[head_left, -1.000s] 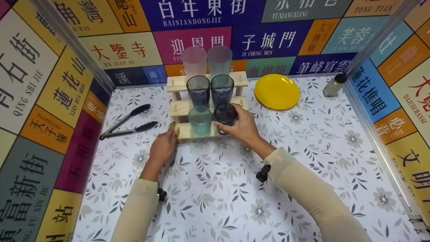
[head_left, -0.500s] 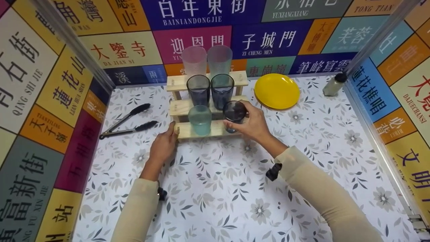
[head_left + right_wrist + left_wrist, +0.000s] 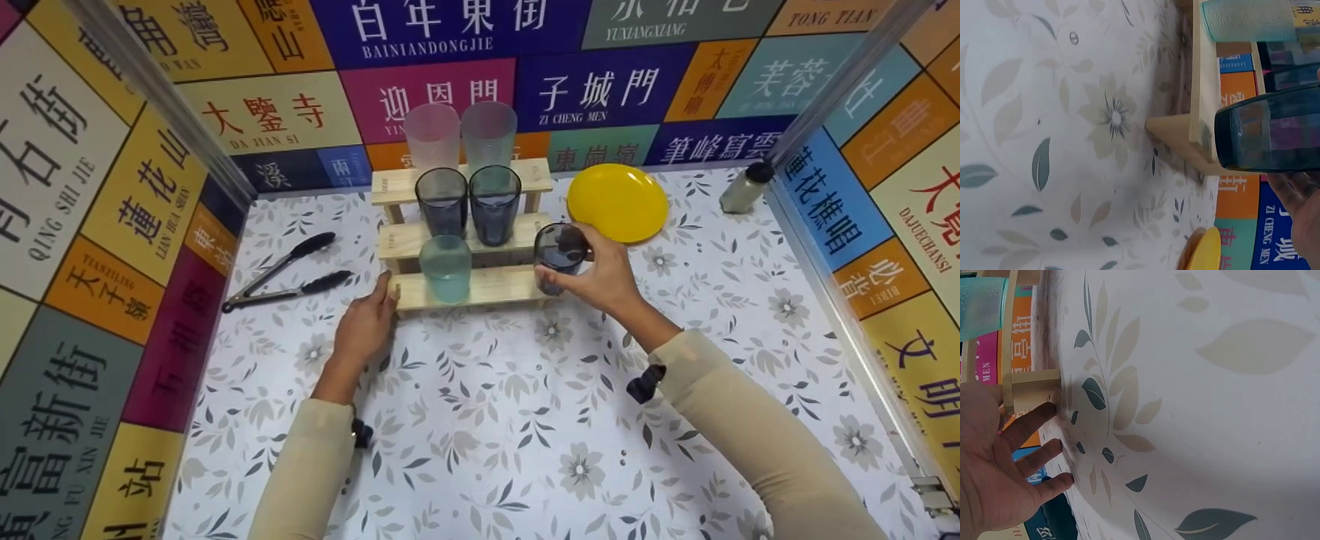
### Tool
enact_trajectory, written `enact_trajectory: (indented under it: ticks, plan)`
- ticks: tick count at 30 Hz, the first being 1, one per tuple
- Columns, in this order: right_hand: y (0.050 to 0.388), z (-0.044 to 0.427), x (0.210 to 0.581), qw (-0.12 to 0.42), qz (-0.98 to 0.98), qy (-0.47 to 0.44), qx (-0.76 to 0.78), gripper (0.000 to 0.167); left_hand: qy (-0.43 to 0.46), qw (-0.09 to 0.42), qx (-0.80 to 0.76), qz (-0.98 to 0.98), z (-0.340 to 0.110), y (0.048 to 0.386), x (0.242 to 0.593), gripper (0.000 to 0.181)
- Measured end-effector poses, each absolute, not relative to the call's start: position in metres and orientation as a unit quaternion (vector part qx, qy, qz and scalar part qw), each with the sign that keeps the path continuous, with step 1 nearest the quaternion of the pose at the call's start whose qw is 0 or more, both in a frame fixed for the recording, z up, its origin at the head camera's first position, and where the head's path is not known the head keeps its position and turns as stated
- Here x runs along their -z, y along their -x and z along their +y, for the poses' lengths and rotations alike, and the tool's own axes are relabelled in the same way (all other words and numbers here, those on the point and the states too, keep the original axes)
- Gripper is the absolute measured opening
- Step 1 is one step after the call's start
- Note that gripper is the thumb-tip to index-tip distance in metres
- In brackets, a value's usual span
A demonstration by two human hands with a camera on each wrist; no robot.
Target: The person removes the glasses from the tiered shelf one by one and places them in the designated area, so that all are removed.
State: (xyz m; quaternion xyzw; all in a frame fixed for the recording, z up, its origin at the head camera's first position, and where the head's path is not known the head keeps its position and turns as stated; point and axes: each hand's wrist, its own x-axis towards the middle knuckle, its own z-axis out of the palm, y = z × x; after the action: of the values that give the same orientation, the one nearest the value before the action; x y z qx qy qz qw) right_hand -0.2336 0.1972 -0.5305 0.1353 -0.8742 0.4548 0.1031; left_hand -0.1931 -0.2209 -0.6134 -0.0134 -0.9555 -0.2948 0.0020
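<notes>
My right hand (image 3: 607,274) grips a dark smoky drinking glass (image 3: 559,251), thumb and fingers around its side. In the right wrist view the glass (image 3: 1275,132) is upright relative to the rack, its base just off the lowest step's right end. My left hand (image 3: 366,326) touches the left end of that step on the three-tier wooden rack (image 3: 499,286). In the left wrist view its fingers (image 3: 1039,458) reach out fairly straight beside the rack's leg. A teal cup (image 3: 446,270) stands on the lowest step; two dark glasses (image 3: 495,206) occupy the middle one.
Two pale frosted cups (image 3: 489,135) stand on the top step. A yellow plate (image 3: 619,204) lies right of the rack, and a black-capped bottle (image 3: 748,189) stands beyond it. Tongs (image 3: 289,277) lie to the left. Printed panels (image 3: 600,94) wall in the table's back and sides.
My right hand has carried the dark glass rightward along the lowest step to its right end, away from the teal cup. My left hand stays at the rack's left end.
</notes>
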Motion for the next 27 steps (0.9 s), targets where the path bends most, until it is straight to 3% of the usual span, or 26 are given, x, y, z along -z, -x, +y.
enact_trajectory:
  ticks: [27]
  plan:
    - [0.255, 0.263, 0.567, 0.066, -0.893, -0.035, -0.443, 0.087, 0.02, 0.011, 0.29, -0.957, -0.221, 0.191, 0.613, 0.054]
